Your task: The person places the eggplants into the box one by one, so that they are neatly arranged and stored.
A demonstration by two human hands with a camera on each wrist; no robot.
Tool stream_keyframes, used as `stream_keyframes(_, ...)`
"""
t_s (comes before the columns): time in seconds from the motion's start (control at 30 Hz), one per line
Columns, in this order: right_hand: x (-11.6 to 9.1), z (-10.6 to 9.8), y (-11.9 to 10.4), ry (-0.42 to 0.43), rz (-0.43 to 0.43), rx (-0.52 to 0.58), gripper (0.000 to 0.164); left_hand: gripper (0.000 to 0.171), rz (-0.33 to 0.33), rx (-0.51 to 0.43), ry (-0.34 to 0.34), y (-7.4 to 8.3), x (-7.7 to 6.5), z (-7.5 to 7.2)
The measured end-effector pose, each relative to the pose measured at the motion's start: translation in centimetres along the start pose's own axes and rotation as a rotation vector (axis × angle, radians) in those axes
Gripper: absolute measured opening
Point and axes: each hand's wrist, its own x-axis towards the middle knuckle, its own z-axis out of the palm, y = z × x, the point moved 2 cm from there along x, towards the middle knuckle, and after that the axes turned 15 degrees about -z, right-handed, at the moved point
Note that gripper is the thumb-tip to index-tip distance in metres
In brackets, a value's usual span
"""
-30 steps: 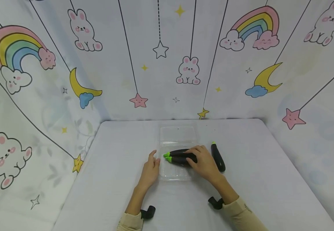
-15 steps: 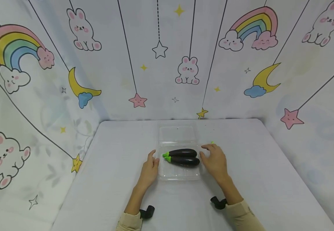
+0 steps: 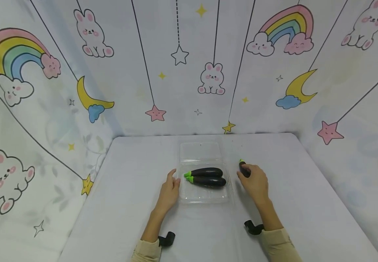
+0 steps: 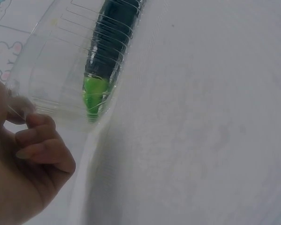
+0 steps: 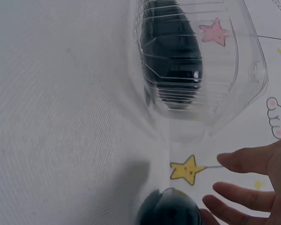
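Two dark eggplants with green stem ends, the upper eggplant (image 3: 205, 172) and the lower eggplant (image 3: 208, 182), lie side by side in a clear plastic box (image 3: 205, 199). My left hand (image 3: 169, 191) holds the left side of that box; in the left wrist view its fingers (image 4: 47, 152) are curled at the rim. Right of the box, a third eggplant (image 3: 244, 169) lies on the table, partly covered by my right hand (image 3: 255, 182). The right wrist view has that eggplant's dark rounded end (image 5: 171, 211) close beside my spread fingers (image 5: 246, 197).
The box's clear lid (image 3: 200, 151) is folded back toward the rear of the white table (image 3: 136, 171). A cloth wall (image 3: 127, 72) printed with rabbits, stars and rainbows rises behind the table. Each wrist carries a small black camera mount (image 3: 167, 239).
My right hand has let go of the eggplants in the box and moved right, over the third eggplant. My left hand has stayed at the box's left side.
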Motion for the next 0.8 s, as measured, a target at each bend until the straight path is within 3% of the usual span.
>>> stream_keyframes(0.17, -0.23, -0.34, 0.64, -0.012, 0.041, -0.011, 0.041, 0.05, 0.005, -0.005, -0.004, -0.08, 0.03, -0.03)
stream_keyframes(0.4, -0.36, -0.6, 1.15, -0.091, 0.111, -0.004, 0.045, 0.05, 0.017, -0.016, -0.01, -0.09, -0.03, -0.06)
stream_keyframes(0.8, -0.48, -0.44, 1.16, -0.169, 0.16, -0.027, 0.049, 0.051, 0.006, -0.003, -0.011, -0.04, -0.1, -0.14)
